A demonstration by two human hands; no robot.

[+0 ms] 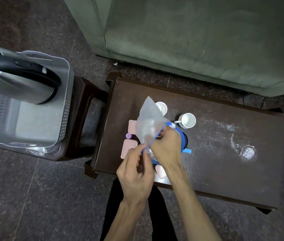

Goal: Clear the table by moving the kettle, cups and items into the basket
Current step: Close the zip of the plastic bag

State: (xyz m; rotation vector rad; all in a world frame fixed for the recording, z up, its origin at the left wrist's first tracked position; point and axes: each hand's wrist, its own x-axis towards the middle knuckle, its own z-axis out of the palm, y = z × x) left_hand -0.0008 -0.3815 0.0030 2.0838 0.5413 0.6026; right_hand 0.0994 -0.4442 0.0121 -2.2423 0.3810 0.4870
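Both hands hold a clear plastic zip bag (149, 122) with a blue seal strip above the dark table (224, 153). My left hand (136, 176) pinches the strip's near end; my right hand (167, 146) grips its far end. Under the bag lie pink lidded boxes (128, 150), a small purple cap (128, 136) and a blue-rimmed round object (184, 141), partly hidden by my right hand. Two white cups (187, 120) (162, 106) stand behind. The steel kettle (18, 79) with a black handle sits in the grey basket (63, 105) at left.
The basket rests on a brown plastic stool (83, 108) left of the table. A green sofa (198, 37) runs behind the table. A white ring stain and scuffs (247, 152) mark the table's right half. Dark stone floor surrounds everything.
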